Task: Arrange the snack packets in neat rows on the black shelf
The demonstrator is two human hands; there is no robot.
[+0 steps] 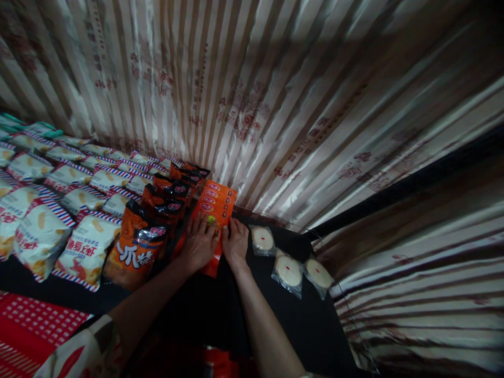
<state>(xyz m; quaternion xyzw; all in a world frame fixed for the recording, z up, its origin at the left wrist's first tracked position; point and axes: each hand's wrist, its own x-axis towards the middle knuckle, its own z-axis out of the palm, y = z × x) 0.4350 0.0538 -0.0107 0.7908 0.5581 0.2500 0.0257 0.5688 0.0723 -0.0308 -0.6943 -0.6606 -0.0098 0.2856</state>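
A column of overlapping flat orange packets point(219, 195) lies on the black-covered table point(271, 315). My left hand point(200, 242) rests palm down on the packets, its fingers stretched toward the far end. Along their right edge lies my right hand point(235, 242), fingers extended and close to the left one. Both hands hide part of the packets. Left of them stands a row of dark orange-brown snack bags point(136, 249). To the right of my right hand are several round pale cakes in clear wrappers, the nearest one point(262, 239) with a red mark.
Several rows of white snack bags point(84, 247) with striped edges fill the left side, with green packs point(41, 129) behind. A pleated, printed curtain point(236, 105) hangs behind the table. Red patterned material point(35, 325) shows at lower left; a dark bar point(409, 178) runs at right.
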